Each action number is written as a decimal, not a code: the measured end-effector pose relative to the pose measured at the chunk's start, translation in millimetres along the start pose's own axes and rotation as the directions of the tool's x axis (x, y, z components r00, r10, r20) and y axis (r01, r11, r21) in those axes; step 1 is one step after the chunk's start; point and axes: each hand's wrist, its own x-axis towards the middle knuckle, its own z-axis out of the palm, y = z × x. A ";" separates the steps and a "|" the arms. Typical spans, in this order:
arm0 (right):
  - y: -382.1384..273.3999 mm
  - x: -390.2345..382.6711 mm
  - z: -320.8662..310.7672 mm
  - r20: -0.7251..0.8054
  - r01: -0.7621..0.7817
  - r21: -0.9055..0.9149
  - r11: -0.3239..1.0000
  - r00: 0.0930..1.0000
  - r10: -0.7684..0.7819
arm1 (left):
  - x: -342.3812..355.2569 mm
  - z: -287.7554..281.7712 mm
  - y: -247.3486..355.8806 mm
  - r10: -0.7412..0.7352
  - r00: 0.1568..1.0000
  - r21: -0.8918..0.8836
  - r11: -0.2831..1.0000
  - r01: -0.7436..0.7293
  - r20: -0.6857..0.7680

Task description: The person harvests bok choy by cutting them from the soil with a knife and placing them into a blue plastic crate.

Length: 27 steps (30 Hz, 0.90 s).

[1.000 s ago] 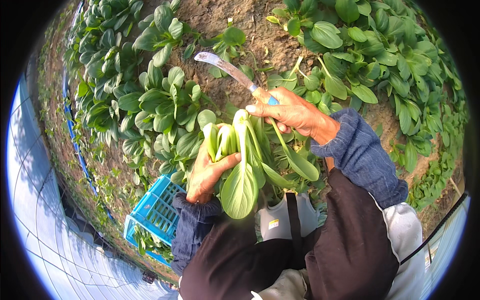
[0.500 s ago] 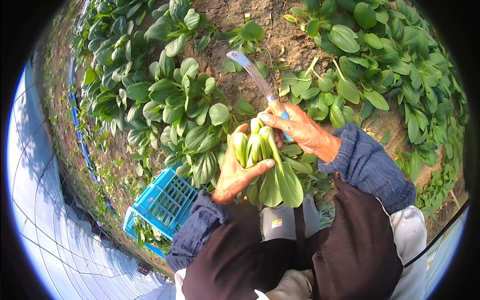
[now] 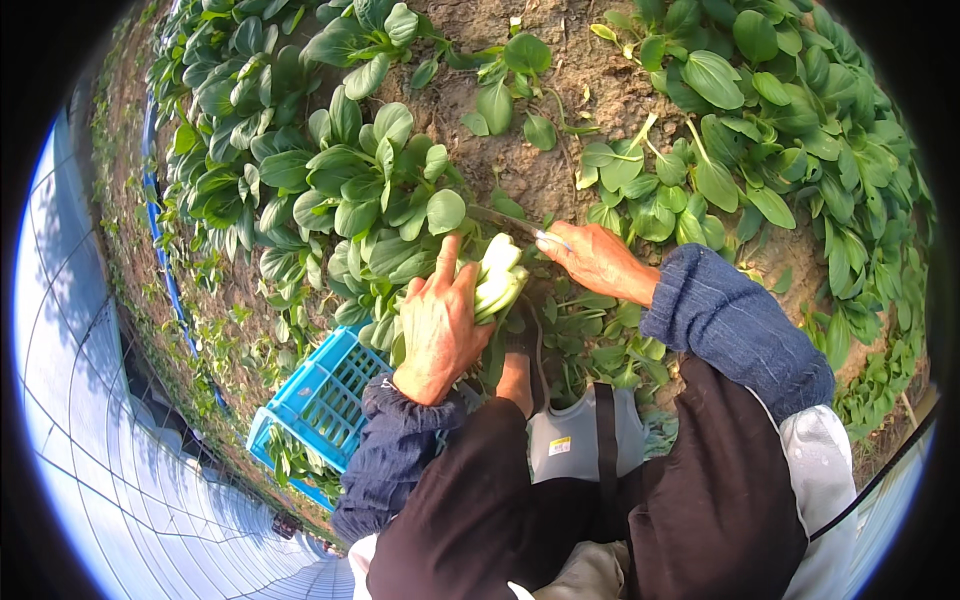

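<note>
My left hand [image 3: 438, 330] is closed round a head of bok choy [image 3: 498, 280], its pale cut stem end turned away from me and its leaves mostly hidden below the hand. The index finger of that hand stretches out toward a growing bok choy plant [image 3: 360, 185]. In my right hand [image 3: 597, 264] is a sickle [image 3: 503, 219] with a narrow curved blade. Its blade points left, and the tip reaches the leaves of the standing plants, where it is partly hidden. Most of its handle is covered by my fingers.
A blue plastic crate [image 3: 325, 395] with greens in it stands at my left. Loose leaves [image 3: 600, 330] lie on the soil between my hands and knees. More bok choy [image 3: 800, 150] grows along the right. A grey seat [image 3: 575, 440] shows between my legs.
My left hand has moved left with the bok choy, turning back-up with its index finger extended. The sickle has swung down from pointing up to pointing left at the plants.
</note>
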 end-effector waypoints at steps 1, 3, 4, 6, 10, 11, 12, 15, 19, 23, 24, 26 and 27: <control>0.0 2.9 2.0 0.012 -0.002 -0.023 1.000 1.000 0.002 | -0.2 4.4 -8.1 -0.013 0.999 0.025 1.000 0.014 -0.033; 2.2 6.3 6.3 0.025 -0.007 -0.066 0.998 1.000 0.009 | -3.5 9.5 -17.8 -0.108 0.994 0.072 0.991 0.109 -0.020; 4.3 7.5 8.7 0.026 -0.010 -0.085 0.996 1.000 0.012 | -5.3 14.0 -23.3 -0.148 0.989 0.082 0.985 0.149 -0.013; 8.3 8.6 11.9 0.034 -0.013 -0.106 0.994 0.999 0.017 | -11.0 27.0 -33.0 -0.130 0.988 0.084 0.987 0.137 -0.085; 9.2 8.0 16.2 0.066 -0.029 -0.100 0.995 0.997 0.036 | -17.1 41.5 -42.3 -0.119 0.982 0.097 0.986 0.134 -0.149; 7.6 7.9 17.6 0.076 -0.036 -0.094 0.995 0.996 0.043 | -19.1 46.1 -45.2 -0.117 0.979 0.114 0.984 0.137 -0.166; 6.0 7.9 19.0 0.073 -0.028 -0.095 0.995 0.997 0.035 | -19.1 46.4 -44.8 -0.122 0.978 0.104 0.985 0.141 -0.170; 6.2 6.9 28.0 0.059 -0.026 -0.084 0.996 0.998 0.032 | -18.7 48.9 -42.3 -0.092 0.975 0.066 0.992 0.108 -0.203; 12.8 2.1 48.8 0.009 0.002 -0.106 0.994 1.000 -0.001 | -18.5 48.2 -33.6 -0.136 0.981 -0.013 0.991 0.136 -0.136; 6.0 3.4 48.5 0.040 0.050 -0.263 0.963 0.998 -0.041 | -22.8 56.9 -36.5 -0.176 0.975 -0.035 0.984 0.173 -0.135; 4.9 5.1 47.3 0.051 0.057 -0.307 0.950 0.998 -0.043 | -20.1 54.1 -36.2 -0.193 0.973 -0.076 0.980 0.185 -0.127; 4.7 2.8 43.6 0.084 0.044 -0.298 0.954 0.996 -0.020 | -18.9 48.3 -38.8 -0.235 0.968 -0.202 0.956 0.213 -0.092; 9.5 1.5 42.5 0.100 0.036 -0.293 0.955 0.995 -0.006 | -19.5 45.1 -43.7 -0.257 0.964 -0.287 0.930 0.230 -0.061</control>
